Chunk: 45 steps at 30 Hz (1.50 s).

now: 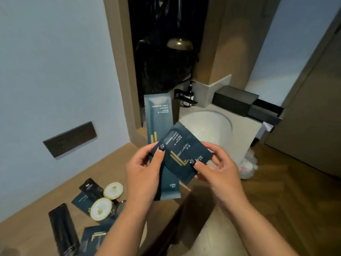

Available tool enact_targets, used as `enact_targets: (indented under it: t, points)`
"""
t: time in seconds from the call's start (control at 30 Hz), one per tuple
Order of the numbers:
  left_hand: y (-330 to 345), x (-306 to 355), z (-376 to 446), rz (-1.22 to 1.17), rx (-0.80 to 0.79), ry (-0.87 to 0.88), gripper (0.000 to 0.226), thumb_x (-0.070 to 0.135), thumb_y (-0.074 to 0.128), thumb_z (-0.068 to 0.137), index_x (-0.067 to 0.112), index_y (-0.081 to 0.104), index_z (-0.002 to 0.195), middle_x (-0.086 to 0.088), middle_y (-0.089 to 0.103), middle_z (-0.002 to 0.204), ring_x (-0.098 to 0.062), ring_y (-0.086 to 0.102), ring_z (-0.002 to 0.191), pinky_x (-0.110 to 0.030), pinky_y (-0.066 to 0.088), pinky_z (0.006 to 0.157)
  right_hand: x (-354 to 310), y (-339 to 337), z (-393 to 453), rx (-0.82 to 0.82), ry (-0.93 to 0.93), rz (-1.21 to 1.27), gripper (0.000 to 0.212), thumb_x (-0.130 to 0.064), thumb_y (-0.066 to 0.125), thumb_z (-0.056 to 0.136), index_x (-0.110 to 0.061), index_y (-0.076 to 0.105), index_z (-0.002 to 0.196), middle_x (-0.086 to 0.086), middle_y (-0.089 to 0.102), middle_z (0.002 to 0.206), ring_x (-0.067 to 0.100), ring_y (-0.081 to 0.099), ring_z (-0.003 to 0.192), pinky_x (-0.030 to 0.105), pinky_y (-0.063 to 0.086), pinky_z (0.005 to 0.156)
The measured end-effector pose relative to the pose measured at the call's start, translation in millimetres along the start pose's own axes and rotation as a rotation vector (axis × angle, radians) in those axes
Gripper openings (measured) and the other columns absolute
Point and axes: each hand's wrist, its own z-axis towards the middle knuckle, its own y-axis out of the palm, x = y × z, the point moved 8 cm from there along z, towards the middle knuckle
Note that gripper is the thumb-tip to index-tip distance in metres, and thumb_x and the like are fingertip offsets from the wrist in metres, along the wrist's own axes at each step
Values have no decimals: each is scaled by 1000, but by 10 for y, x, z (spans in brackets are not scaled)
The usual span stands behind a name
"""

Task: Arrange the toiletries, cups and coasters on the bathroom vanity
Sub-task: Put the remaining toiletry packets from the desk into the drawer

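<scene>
While held, two packets [177, 154], two coasters [107, 199]

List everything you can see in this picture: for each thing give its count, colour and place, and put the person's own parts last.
Comb packet: 1, teal, held up.
Square packet: 1, dark teal, held in front of comb packet.
Coasters: 2, white with gold rims, on counter, lower left.
Packets on counter: several, black and teal, beside coasters.
Counter: 1, brown wood.
Sink: 1, white, centre.
Pump bottle: 1, black, behind sink.
Box: 1, black, right of sink.
Wall panel: 1, dark, left wall.
Left hand: pinches both packets.
Right hand: pinches square packet.
</scene>
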Motion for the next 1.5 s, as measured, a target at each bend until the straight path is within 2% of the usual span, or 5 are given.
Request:
enact_targets:
  t: [0.23, 0.77, 1.03, 1.17, 1.5]
  points:
    - [1620, -201, -460, -200, -214, -101, 19, -2, 62, 85, 5, 68, 101, -7, 76, 94, -16, 71, 85, -29, 59, 76, -185, -1517, 89, 148, -16, -52, 14, 4, 68, 81, -9, 65, 87, 10, 72, 84, 11, 69, 65, 20, 54, 51]
    - [3893, -787, -1078, -360, -438, -341, 22, 5, 48, 96, 11, 58, 115, -11, 72, 109, -23, 69, 100, -33, 57, 78, 123, -3529, 169, 307, 43, 86, 35, 15, 63, 79, -3, 61, 110, 14, 74, 97, 27, 71, 92, 30, 58, 74]
    - [4367, -1070, -304, -450, -236, -298, 25, 6, 46, 98, 18, 54, 118, 0, 72, 100, -10, 70, 87, -24, 57, 66, 69, -4165, 727, 400, 105, -68, 25, -2, 66, 84, -16, 65, 105, 3, 74, 92, 20, 72, 86, 32, 59, 68]
    - [4700, -1350, 283, -399, -132, -304, 56, 5, 48, 97, 46, 37, 134, -2, 64, 120, -13, 68, 103, -34, 55, 86, 11, -4419, 1291, 416, 112, -82, 25, -1, 64, 85, -19, 64, 103, -5, 73, 95, 10, 70, 89, 27, 58, 69]
    - [6206, -1780, 1251, -36, -489, -235, 18, 19, 60, 92, 26, 75, 88, 2, 75, 91, -12, 68, 84, -31, 53, 79, -150, -4950, 2733, 302, 112, -116, 41, 9, 54, 89, -21, 58, 117, -4, 72, 105, 8, 68, 98, 19, 53, 70]
